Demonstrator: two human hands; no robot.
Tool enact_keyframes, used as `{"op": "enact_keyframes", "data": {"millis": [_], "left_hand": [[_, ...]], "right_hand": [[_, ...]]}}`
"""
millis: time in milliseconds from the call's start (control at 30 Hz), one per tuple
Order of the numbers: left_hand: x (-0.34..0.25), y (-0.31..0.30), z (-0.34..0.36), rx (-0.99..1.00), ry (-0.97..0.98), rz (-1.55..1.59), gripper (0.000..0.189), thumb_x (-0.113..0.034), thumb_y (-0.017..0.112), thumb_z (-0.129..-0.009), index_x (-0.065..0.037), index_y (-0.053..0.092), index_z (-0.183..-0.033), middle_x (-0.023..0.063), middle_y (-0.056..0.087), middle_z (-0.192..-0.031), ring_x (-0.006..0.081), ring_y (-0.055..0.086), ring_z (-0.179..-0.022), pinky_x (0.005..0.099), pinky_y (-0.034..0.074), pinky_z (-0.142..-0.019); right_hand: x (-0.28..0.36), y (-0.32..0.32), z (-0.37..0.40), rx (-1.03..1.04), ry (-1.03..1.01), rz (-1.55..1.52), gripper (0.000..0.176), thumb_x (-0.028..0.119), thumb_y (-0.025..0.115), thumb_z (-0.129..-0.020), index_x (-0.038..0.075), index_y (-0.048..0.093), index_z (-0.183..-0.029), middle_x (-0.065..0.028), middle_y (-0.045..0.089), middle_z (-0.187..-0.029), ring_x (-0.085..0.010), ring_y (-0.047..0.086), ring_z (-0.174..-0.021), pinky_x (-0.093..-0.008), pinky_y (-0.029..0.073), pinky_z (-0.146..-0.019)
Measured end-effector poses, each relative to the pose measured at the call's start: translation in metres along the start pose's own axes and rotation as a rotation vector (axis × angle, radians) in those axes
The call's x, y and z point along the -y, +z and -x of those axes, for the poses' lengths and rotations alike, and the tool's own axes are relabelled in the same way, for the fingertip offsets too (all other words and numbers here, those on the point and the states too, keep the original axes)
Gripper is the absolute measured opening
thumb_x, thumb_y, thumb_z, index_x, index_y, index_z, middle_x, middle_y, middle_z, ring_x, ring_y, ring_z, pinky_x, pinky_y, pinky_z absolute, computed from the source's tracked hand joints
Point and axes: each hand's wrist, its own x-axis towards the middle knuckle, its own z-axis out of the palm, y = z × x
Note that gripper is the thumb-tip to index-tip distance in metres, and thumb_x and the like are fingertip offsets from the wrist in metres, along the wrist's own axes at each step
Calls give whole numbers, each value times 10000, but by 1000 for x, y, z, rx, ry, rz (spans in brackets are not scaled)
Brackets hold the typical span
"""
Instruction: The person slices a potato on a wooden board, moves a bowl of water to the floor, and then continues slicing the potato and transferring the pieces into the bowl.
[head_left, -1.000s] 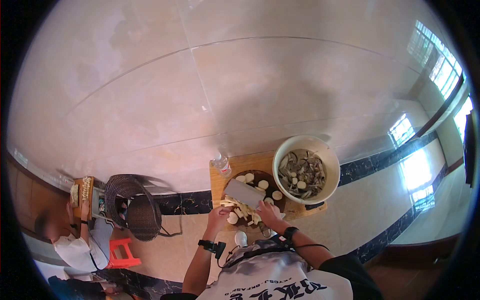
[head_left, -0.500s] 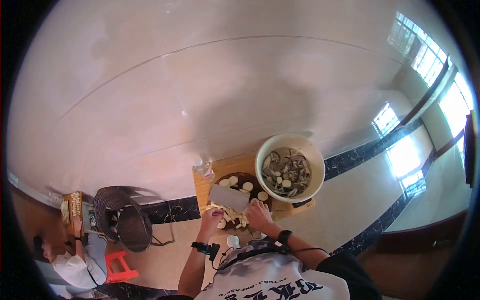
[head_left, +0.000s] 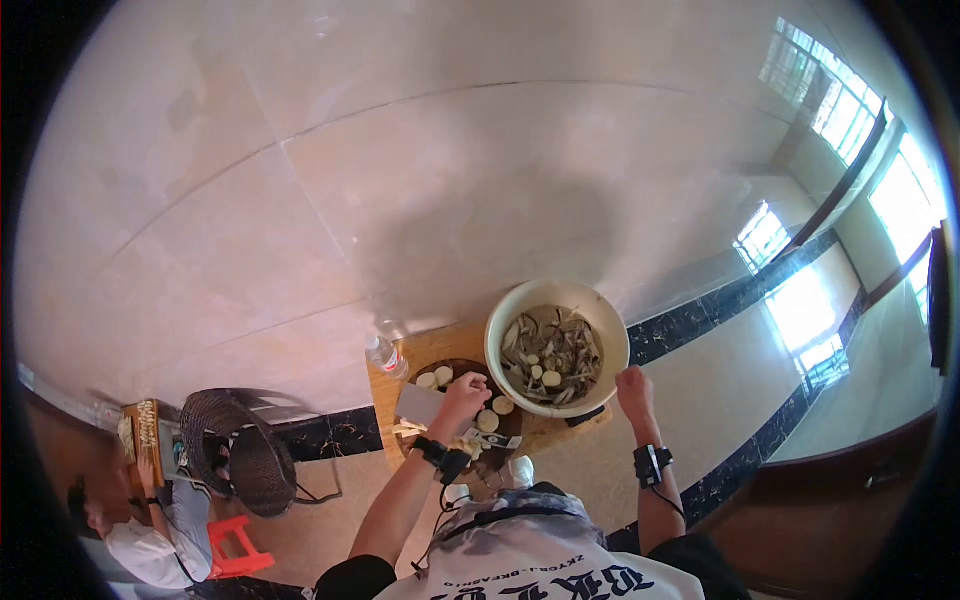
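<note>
My left hand is over the round dark cutting board, fingers curled in, beside pale round slices. A broad grey cleaver blade lies flat on the board to the left of that hand. Pale cut strips show at the blade's near edge. My right hand is raised just off the right rim of the cream basin, its fingers closed. I cannot tell what, if anything, either hand holds. Inside the basin are greyish-brown strips and a few pale rounds.
A clear bottle stands at the left corner of the wooden table, which is against the tiled wall. Farther left are a dark wicker chair, a red stool and a seated person with a hand at another board.
My right hand has left the cleaver and moved right, past the basin. My left hand has moved right and up over the board. The view has shifted slightly.
</note>
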Motion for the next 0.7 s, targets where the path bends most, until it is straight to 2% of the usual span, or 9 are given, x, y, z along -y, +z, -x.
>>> {"op": "enact_keyframes", "data": {"millis": [33, 167, 233, 267, 333, 433, 533, 667, 700], "left_hand": [[5, 7, -10, -34, -1, -40, 442, -159, 733, -873, 11, 610, -1261, 136, 681, -1082, 174, 690, -857, 295, 583, -682], [40, 22, -61, -151, 3, -370, 556, -184, 714, -863, 25, 542, -1349, 183, 660, -1195, 264, 658, -1072, 377, 539, -931], [19, 26, -55, -78, -43, -121, 602, -193, 721, -845, 42, 527, -1364, 193, 660, -1208, 279, 648, -1096, 385, 509, -972], [4, 29, -55, -42, -64, 5, 625, -198, 725, -836, 50, 520, -1372, 197, 660, -1214, 287, 643, -1108, 389, 494, -992], [-1, 35, -63, -33, -88, 54, 647, -209, 727, -830, 62, 512, -1378, 200, 662, -1216, 280, 648, -1104, 382, 502, -967], [3, 40, -75, -65, -142, 38, 658, -214, 729, -824, 66, 510, -1378, 203, 659, -1234, 276, 653, -1106, 372, 509, -944], [-2, 40, -82, -109, -213, 64, 658, -211, 738, -813, 65, 521, -1370, 202, 663, -1240, 281, 662, -1095, 372, 517, -925], [43, 41, -122, -261, -175, 164, 616, -219, 755, -789, 66, 570, -1303, 196, 704, -1137, 283, 693, -1010, 386, 531, -867], [31, 42, -122, -268, -155, 117, 508, -194, 748, -806, 59, 587, -1217, 160, 689, -1057, 250, 672, -938, 376, 525, -817]], "right_hand": [[-13, -4, -9, 9, 28, 50, 344, 253, 697, -892, -16, 636, -1099, -218, 697, -966, -400, 681, -889, -471, 535, -755], [-59, 12, -42, -143, -45, 103, 476, 284, 743, -862, -54, 586, -1160, -269, 659, -1083, -413, 651, -960, -460, 528, -796], [-85, 29, -63, -211, -112, 170, 559, 296, 770, -849, -72, 560, -1212, -276, 638, -1123, -387, 643, -985, -445, 526, -817], [-96, 39, -77, -135, -51, 3, 567, 296, 775, -851, -69, 564, -1230, -249, 648, -1085, -355, 647, -953, -435, 528, -805], [-104, 49, -94, 21, 80, -325, 585, 296, 786, -854, -62, 571, -1265, -193, 669, -1010, -291, 655, -889, -415, 533, -780], [-88, 43, -110, 333, 264, -571, 475, 268, 784, -863, -45, 629, -1184, -119, 665, -880, -210, 642, -813, -374, 529, -729], [-76, 46, -116, 198, 124, -341, 290, 264, 753, -870, -5, 674, -944, -44, 638, -742, -148, 565, -545, -324, 453, -483], [-67, 46, -122, 145, 183, -362, 252, 245, 724, -882, -2, 682, -912, -64, 653, -774, -148, 593, -639, -353, 467, -543], [-61, 45, -122, 128, 165, -309, 257, 245, 719, -885, -5, 691, -940, -69, 661, -787, -148, 600, -665, -358, 474, -562]]}}
